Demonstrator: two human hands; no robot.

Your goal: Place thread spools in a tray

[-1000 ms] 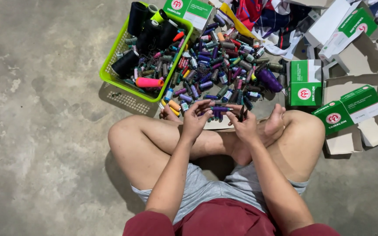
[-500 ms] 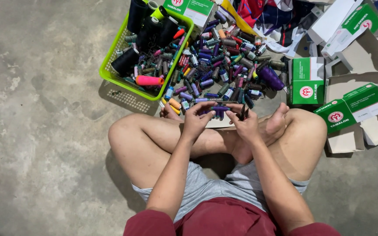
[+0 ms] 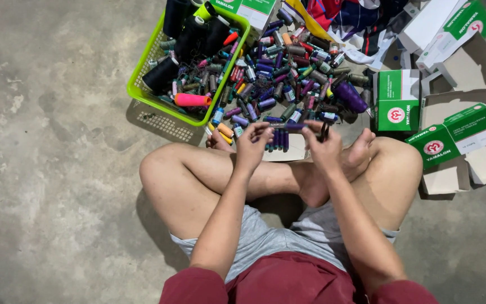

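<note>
Head view: thread spools (image 3: pixel 288 62) crowd basket (image 3: pixel 142 73).

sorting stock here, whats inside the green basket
The green basket holds big black thread cones, a pink spool and small mixed spools. Whatever lies beneath them is covered.

Green basket (image 3: pixel 142 76) & boxes (image 3: pixel 468 17) cut off at top; right fingers' (image 3: pixel 317 130) grip unclear.

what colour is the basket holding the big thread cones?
Lime green, a slotted plastic basket; the head view shows it, upper left of the spool pile.
</note>
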